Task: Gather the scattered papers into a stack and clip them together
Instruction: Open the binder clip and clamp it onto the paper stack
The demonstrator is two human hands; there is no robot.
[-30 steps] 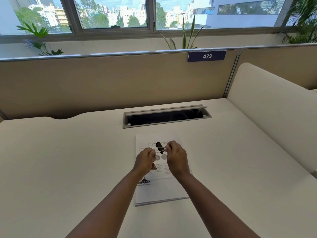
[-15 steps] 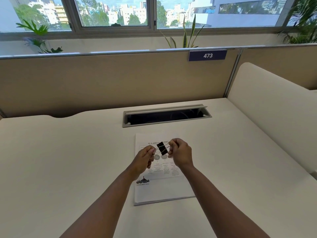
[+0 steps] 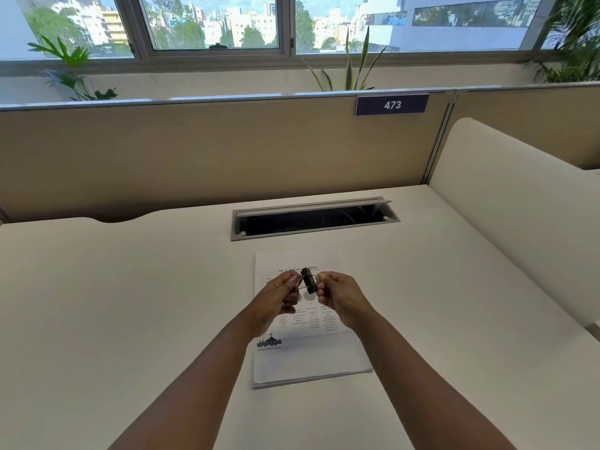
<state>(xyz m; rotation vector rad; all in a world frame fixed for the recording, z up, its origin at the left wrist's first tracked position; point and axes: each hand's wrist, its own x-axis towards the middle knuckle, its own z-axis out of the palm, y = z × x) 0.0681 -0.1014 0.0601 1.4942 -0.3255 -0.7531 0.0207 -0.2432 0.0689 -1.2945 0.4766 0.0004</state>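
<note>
Up at the far left, a leafy plant (image 3: 69, 64) stands on the sill behind the tan partition (image 3: 194, 151), with the window (image 3: 211, 24) above it showing buildings and trees. Nearer, the pale desk (image 3: 113, 303) spreads across the view. The left hand (image 3: 279, 302) is raised above the desk, its fingers curled, pinching one wire handle of a black binder clip (image 3: 308, 280) between thumb and fingertips. That clip hangs in the air between the two hands, above the upper part of the paper stack (image 3: 311, 362), not touching it. The stack lies flat on the desk in a neat pile with printed text and a small dark logo on top, its near edge showing several sheets. The right hand (image 3: 341, 302) mirrors the left, fingers curled and pinching the clip's other wire handle. Beyond the stack, a long cable slot (image 3: 315, 219) is set in the desk. Further right, a blue tag (image 3: 392, 104) reading 473 sits on the partition, and a cream side panel (image 3: 519, 228) borders the desk.
</note>
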